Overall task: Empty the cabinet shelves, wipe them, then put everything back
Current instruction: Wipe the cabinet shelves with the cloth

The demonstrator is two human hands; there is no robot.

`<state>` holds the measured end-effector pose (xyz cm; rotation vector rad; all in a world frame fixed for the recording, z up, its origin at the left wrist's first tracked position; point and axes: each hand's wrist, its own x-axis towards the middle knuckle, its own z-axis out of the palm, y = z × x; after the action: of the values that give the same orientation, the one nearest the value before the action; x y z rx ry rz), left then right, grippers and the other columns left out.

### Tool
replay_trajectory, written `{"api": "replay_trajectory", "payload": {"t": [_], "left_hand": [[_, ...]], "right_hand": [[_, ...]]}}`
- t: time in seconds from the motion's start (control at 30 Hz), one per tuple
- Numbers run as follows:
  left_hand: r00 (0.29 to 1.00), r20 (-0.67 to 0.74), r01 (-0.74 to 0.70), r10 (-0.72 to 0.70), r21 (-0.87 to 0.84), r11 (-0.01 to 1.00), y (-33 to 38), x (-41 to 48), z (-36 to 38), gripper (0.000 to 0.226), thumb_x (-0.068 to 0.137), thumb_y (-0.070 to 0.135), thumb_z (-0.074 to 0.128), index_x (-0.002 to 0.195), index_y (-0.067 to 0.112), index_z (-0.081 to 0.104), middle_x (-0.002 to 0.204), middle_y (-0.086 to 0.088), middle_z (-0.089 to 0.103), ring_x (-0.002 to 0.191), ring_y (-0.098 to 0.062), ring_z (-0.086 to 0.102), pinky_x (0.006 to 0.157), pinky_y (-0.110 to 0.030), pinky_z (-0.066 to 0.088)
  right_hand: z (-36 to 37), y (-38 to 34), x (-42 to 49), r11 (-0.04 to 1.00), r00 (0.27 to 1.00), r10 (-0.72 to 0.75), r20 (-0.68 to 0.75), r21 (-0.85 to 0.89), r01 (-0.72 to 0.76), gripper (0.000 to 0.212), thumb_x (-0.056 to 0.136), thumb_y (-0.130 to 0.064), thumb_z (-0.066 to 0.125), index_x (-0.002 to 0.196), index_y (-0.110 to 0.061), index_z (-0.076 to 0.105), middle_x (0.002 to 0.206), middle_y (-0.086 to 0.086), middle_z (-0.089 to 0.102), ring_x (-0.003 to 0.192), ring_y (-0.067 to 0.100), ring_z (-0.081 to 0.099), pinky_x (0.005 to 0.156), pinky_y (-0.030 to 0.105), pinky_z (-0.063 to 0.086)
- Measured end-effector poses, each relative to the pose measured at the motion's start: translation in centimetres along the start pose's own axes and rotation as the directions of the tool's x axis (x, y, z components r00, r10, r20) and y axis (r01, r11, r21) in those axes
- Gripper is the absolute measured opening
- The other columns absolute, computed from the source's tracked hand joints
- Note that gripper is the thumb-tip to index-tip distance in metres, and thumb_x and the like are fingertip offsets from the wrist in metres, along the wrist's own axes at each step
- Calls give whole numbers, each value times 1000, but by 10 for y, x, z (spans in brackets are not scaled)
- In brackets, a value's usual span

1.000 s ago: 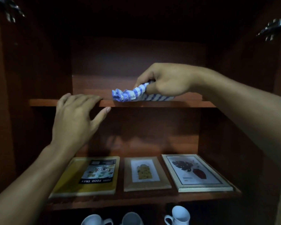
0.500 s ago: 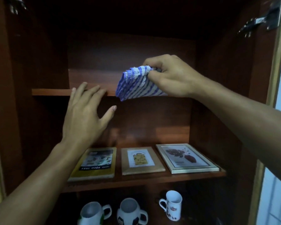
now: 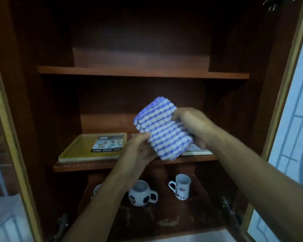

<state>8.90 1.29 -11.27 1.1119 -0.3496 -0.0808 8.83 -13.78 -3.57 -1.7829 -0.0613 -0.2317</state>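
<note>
Grip: both hands, left hand [image 3: 138, 151] and right hand [image 3: 192, 126], clasp the blue-and-white checked folded cloth [image 3: 163, 128], held in front of the middle wooden shelf [image 3: 87, 165], above the yellow food tray [image 3: 93, 148]. Advice: refold to a clean face before wiping.

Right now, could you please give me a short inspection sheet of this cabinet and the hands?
Surface: top shelf bare; nothing seen on it.
Job's things: striped cloth folded, held in front of the middle shelf.
Clutter: yellow food tray lies flat on the middle shelf; a picture frame mostly hidden behind the cloth; football mug and white mug upright on the bottom shelf.
Hands: left hand and right hand both grip the cloth.
Cables: nothing seen.
Surroundings: cabinet doors open; hinge top right.
</note>
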Motion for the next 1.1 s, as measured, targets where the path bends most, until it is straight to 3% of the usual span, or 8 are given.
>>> {"api": "replay_trajectory", "payload": {"t": [0.1,0.23,0.43,0.57,0.73,0.87,1.0,1.1], "left_hand": [[997,-67,40,-34,86,996,-23,-8,-2,24,98,21,52,115,10,64,104,-8,74,98,-25,70,91,-43,55],[987,-140,95,-73,154,983,-59,-21,-1,18,97,11,55,112,12,65,98,-4,75,91,-22,72,79,-37,60],[965,-205,184,-164,86,979,-108,-41,12,36,92,6,62,127,11,56,92,-1,76,87,-21,73,71,-36,60],[947,-221,249,-234,44,968,-144,-54,16,60,85,0,68,132,30,44,89,1,76,86,-19,73,72,-39,59],[932,-179,339,-314,130,932,-189,-73,22,50,83,-6,68,124,20,55,108,-8,71,98,-25,69,75,-38,58],[911,-188,404,-366,239,883,-229,-83,25,47,83,-6,68,116,26,58,113,-5,67,101,-22,66,80,-39,58],[889,-239,458,-391,427,780,-266,-85,27,37,71,13,76,98,35,65,120,-8,65,103,-25,66,91,-47,55],[874,-259,484,-411,539,690,-286,-87,26,48,68,19,78,114,24,67,125,-6,64,105,-24,64,94,-44,53]], "right_hand": [[-2,41,-17,975,985,169,34,139,-172,27,87,-7,49,63,-18,42,38,-8,37,26,7,32,32,14,25],[-15,85,-37,947,964,259,60,178,-266,22,89,-9,49,68,-17,44,46,-4,36,33,9,33,34,19,28],[-35,143,-68,958,964,254,78,116,-262,19,96,-8,48,99,-6,66,82,6,75,71,20,73,59,29,55],[-50,183,-85,952,953,303,4,35,-303,14,97,-13,52,102,-11,65,95,10,75,83,26,73,74,40,59],[-65,228,-108,932,935,346,-74,-86,-352,5,95,-11,56,96,-15,59,94,8,71,82,22,70,68,34,56],[-73,266,-126,883,910,391,-142,-221,-414,8,92,-16,61,100,-18,58,95,12,70,88,30,68,80,44,57],[-77,293,-134,844,894,421,-151,-295,-447,15,93,-14,61,107,-13,60,102,12,70,92,32,66,86,48,56],[-78,306,-139,820,888,430,-164,-342,-460,10,93,-14,61,102,-17,60,103,7,69,94,25,65,90,45,54]]}}
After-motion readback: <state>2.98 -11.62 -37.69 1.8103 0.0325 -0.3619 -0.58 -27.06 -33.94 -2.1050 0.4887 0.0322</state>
